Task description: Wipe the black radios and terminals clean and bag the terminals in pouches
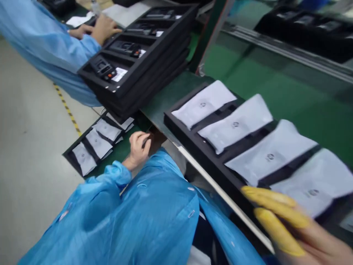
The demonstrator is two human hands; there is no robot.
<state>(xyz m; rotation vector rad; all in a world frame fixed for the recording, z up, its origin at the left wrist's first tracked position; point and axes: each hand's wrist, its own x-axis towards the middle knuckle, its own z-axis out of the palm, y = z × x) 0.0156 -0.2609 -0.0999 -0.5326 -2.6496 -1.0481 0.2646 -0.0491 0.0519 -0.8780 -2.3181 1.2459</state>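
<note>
My right hand (292, 228), with yellow finger cots, sits at the lower right. Its fingers clasp the near rim of a black tray (198, 147) that holds several white pouches (234, 125) side by side on the green table (289, 92). My left hand (138, 147) comes out of a blue sleeve at the table's near-left corner. Its fingers are curled around something dark that I cannot make out. Just left of it, a lower black tray (67, 154) holds several more white pouches (99, 143).
A stack of black trays (154, 62) with dark devices lies at the back left of the table. A co-worker in a blue gown rests both hands (102, 27) behind it. Grey floor with a yellow-black stripe (67, 108) runs on the left. More black trays (303, 29) sit beyond a metal rail.
</note>
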